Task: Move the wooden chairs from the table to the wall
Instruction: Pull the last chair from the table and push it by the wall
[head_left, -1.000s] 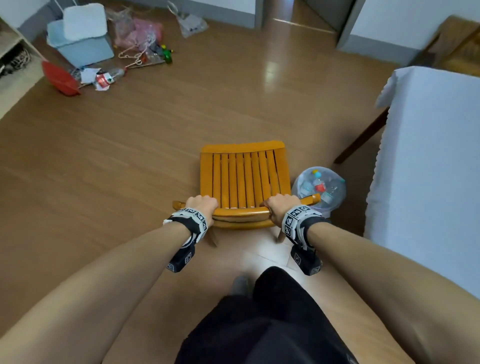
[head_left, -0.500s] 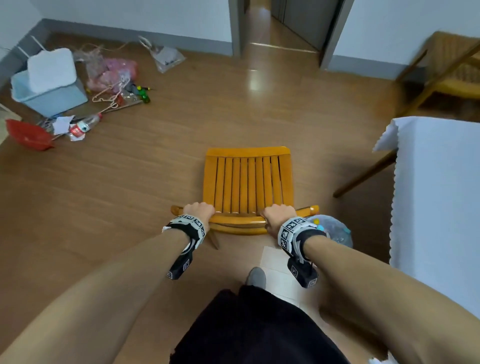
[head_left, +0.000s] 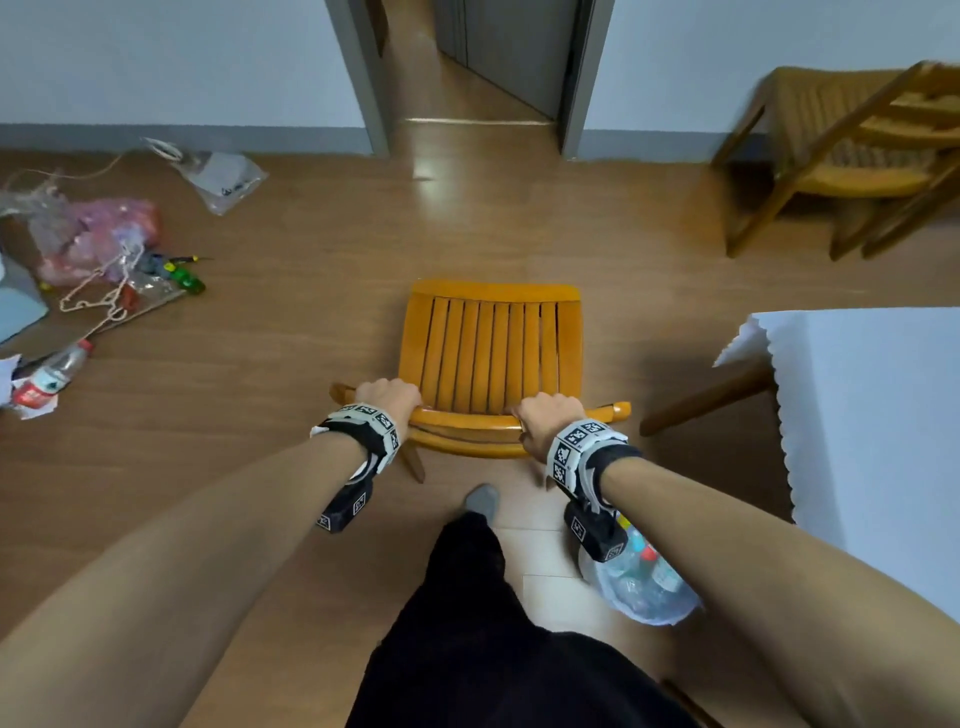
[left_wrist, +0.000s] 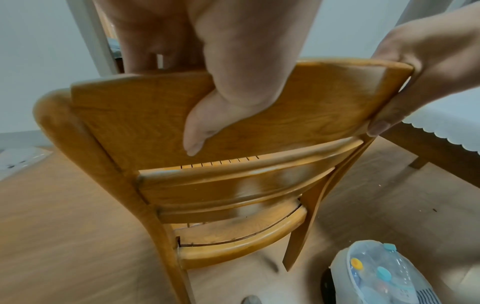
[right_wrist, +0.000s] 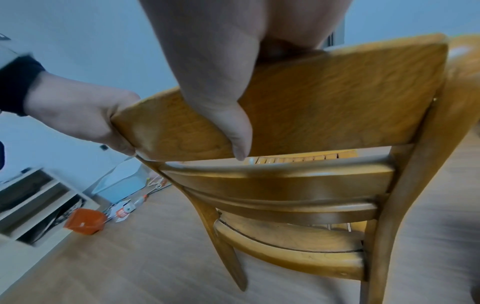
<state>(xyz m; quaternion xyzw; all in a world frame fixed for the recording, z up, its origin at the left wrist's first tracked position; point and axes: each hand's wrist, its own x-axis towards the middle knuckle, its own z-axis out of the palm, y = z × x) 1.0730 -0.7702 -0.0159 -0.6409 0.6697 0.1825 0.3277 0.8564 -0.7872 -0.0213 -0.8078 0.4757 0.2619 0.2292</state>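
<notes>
An orange-brown wooden chair (head_left: 493, 353) with a slatted seat is in front of me, seen from behind and above. My left hand (head_left: 389, 397) grips the left part of its top back rail, my right hand (head_left: 548, 415) the right part. In the left wrist view the left hand (left_wrist: 233, 86) has its thumb down the back of the rail of the chair (left_wrist: 221, 185). The right wrist view shows the right hand (right_wrist: 215, 86) wrapped over the rail of the chair (right_wrist: 311, 185) the same way. More wooden chairs (head_left: 852, 156) stand by the far wall (head_left: 727, 62) at the right.
A table with a white cloth (head_left: 872, 415) is close on my right. A clear bag of bottles (head_left: 639, 587) lies by my right foot. Bags, hangers and bottles (head_left: 98, 260) litter the floor at the left. An open doorway (head_left: 478, 67) is straight ahead.
I have walked forward with the chair in both hands. The far wall and doorway have come nearer, the bag of bottles has slipped behind the chair, and the chairs at the wall show more.
</notes>
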